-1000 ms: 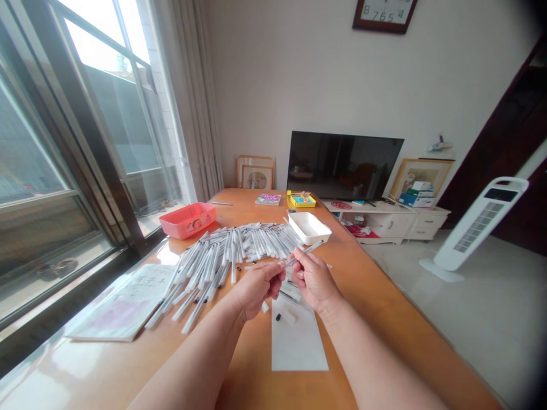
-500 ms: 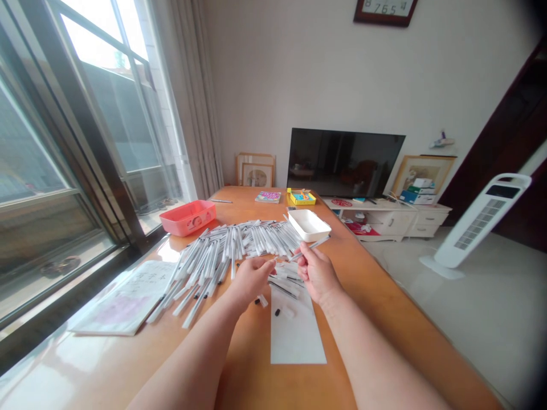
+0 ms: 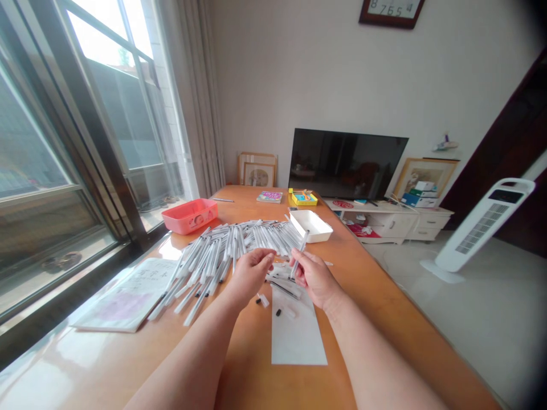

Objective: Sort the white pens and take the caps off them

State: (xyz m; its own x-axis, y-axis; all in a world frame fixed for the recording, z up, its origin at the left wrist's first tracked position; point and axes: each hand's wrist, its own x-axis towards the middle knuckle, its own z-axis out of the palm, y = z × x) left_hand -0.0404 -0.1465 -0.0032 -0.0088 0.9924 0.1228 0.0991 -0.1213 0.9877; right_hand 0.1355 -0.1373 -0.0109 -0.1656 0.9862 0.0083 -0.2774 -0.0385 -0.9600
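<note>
My right hand (image 3: pixel 315 277) grips a clear pen barrel (image 3: pixel 302 246), tilted upward with its dark end at the top. Just left of it, my left hand (image 3: pixel 253 274) is closed with thumb and fingertips together; whatever is pinched there is too small to name. Below both hands lies a white paper sheet (image 3: pixel 298 341) with dark refills (image 3: pixel 284 289) and other clear parts at its top. A small black cap (image 3: pixel 278 312) rests on the sheet. Beyond my hands spreads a big pile of translucent pen barrels (image 3: pixel 213 253).
A white tray (image 3: pixel 322 234) stands behind my right hand. At the left are a red basket (image 3: pixel 182 223) and a notebook (image 3: pixel 105 322). A yellow box (image 3: pixel 304 201) and a pink booklet (image 3: pixel 269 197) lie at the table's far end.
The pen barrel in my right hand has swung from slanting right to a steeper, more upright tilt. My left hand stays pinched, nearly in place. The view has shifted slightly.
</note>
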